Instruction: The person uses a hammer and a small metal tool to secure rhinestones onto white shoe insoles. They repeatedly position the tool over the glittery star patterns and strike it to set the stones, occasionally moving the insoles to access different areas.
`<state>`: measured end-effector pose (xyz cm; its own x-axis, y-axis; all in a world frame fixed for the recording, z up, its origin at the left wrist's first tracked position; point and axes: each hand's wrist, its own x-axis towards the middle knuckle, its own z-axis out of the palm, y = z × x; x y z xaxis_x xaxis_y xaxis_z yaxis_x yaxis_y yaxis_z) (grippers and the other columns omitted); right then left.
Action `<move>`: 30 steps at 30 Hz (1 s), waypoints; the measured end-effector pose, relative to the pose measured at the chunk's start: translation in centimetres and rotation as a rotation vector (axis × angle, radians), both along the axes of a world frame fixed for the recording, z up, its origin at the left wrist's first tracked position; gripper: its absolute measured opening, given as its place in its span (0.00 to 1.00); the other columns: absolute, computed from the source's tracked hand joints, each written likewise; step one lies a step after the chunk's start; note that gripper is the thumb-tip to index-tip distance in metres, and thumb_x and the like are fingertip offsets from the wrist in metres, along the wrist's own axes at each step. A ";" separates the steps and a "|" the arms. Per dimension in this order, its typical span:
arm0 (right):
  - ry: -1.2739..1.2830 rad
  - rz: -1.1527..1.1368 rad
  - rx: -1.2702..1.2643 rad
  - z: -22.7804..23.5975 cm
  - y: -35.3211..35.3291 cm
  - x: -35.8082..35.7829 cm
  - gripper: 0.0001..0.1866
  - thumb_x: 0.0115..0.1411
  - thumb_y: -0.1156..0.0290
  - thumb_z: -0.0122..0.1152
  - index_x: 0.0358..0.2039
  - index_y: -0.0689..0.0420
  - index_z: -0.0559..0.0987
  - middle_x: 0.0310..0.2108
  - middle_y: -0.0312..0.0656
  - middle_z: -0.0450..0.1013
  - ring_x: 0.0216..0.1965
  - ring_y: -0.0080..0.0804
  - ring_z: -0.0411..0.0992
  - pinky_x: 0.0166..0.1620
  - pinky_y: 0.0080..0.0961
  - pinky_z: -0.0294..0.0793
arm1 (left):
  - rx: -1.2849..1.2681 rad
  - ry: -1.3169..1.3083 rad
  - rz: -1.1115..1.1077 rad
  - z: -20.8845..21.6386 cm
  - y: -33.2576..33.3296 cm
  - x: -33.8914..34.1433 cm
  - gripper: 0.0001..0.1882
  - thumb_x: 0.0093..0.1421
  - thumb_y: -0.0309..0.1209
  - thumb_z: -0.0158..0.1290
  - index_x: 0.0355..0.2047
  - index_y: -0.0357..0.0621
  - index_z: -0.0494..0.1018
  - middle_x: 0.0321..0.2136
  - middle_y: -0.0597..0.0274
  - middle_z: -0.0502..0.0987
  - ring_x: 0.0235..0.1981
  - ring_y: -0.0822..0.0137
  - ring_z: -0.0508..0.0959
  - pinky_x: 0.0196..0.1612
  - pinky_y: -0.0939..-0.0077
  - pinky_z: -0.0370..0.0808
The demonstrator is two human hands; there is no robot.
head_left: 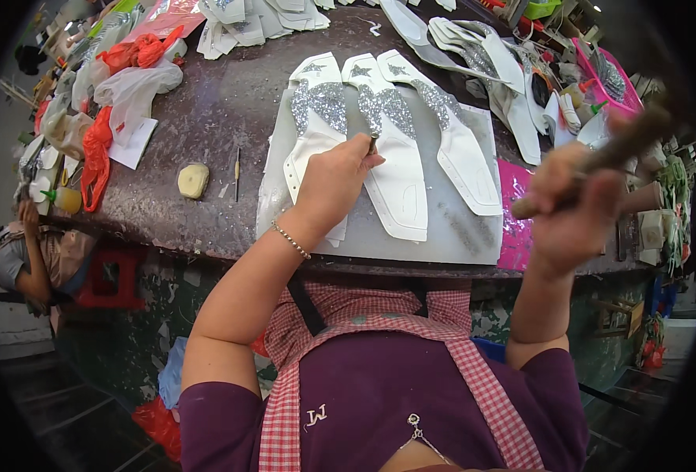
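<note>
Right hand [572,208] raised, fist clamped on wooden handle [600,157] — left hand [334,177] pinches small tool [373,145].

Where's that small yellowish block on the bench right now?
In the head view the yellowish block lies on the dark bench to the person's left, beside a thin stick tool and left of the left hand.

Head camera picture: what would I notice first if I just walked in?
Three white sandal soles with sparkly silver straps lie side by side on a pale board in the middle of the table. The left hand holds a small tool against the middle sole, while the right hand is raised at the right, gripping a wooden handle.
</note>
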<state>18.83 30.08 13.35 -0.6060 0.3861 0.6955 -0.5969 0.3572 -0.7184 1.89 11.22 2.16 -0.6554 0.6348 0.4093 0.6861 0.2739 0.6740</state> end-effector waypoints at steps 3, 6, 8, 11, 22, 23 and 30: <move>-0.434 -0.290 0.551 -1.7 -0.4 -1.0 0.18 0.64 0.69 0.58 0.53 0.61 0.76 0.30 0.46 0.78 0.21 0.29 0.72 0.27 0.29 0.71 | -0.024 0.122 -0.031 0.3 -0.1 0.1 0.09 0.63 0.30 0.56 0.35 0.38 0.68 0.25 0.49 0.79 0.27 0.47 0.79 0.29 0.59 0.75; -0.694 -0.294 0.545 -0.7 -0.7 0.4 0.19 0.62 0.72 0.61 0.53 0.62 0.77 0.28 0.43 0.79 0.25 0.22 0.71 0.31 0.23 0.69 | -0.033 0.073 0.058 -0.8 -0.2 -0.1 0.09 0.65 0.30 0.53 0.35 0.37 0.68 0.25 0.48 0.79 0.26 0.48 0.80 0.28 0.61 0.76; -0.681 -0.260 0.331 -1.7 -0.3 1.3 0.20 0.62 0.72 0.62 0.54 0.63 0.76 0.27 0.41 0.78 0.25 0.19 0.68 0.31 0.22 0.68 | 0.116 -0.266 0.123 -0.6 -0.4 0.0 0.09 0.66 0.30 0.53 0.36 0.35 0.70 0.26 0.52 0.81 0.28 0.57 0.82 0.31 0.67 0.77; -0.674 -0.234 0.186 -3.0 0.3 3.0 0.20 0.64 0.71 0.61 0.55 0.65 0.75 0.26 0.34 0.74 0.27 0.16 0.65 0.30 0.17 0.64 | 0.140 -0.368 0.099 -0.8 -0.8 0.6 0.09 0.67 0.30 0.52 0.36 0.34 0.72 0.27 0.55 0.82 0.29 0.66 0.83 0.33 0.73 0.77; -0.368 -0.063 -0.013 -0.8 0.1 3.0 0.26 0.71 0.62 0.49 0.64 0.64 0.65 0.22 0.32 0.67 0.18 0.14 0.60 0.20 0.12 0.57 | 0.035 -0.075 0.043 -0.7 -1.2 1.3 0.09 0.63 0.30 0.58 0.35 0.37 0.74 0.26 0.52 0.80 0.27 0.59 0.81 0.32 0.71 0.76; -0.248 -0.014 -0.059 -0.2 -0.5 2.6 0.27 0.72 0.61 0.47 0.64 0.64 0.63 0.21 0.33 0.67 0.17 0.15 0.60 0.19 0.13 0.58 | 0.028 -0.051 0.033 -0.8 -1.1 1.4 0.09 0.62 0.31 0.58 0.35 0.38 0.73 0.26 0.52 0.80 0.27 0.57 0.81 0.32 0.70 0.76; -0.601 -0.278 0.531 -1.4 -1.7 1.3 0.19 0.58 0.76 0.62 0.51 0.62 0.78 0.26 0.46 0.77 0.23 0.25 0.71 0.30 0.24 0.70 | -0.108 0.124 0.004 -0.7 -1.0 1.5 0.08 0.64 0.29 0.55 0.35 0.38 0.71 0.27 0.52 0.80 0.30 0.57 0.83 0.31 0.68 0.76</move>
<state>20.13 28.42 11.98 -0.8621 0.2886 0.4165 -0.0080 0.8141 -0.5806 3.39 10.27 1.44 -0.6065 0.6773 0.4164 0.7610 0.3429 0.5507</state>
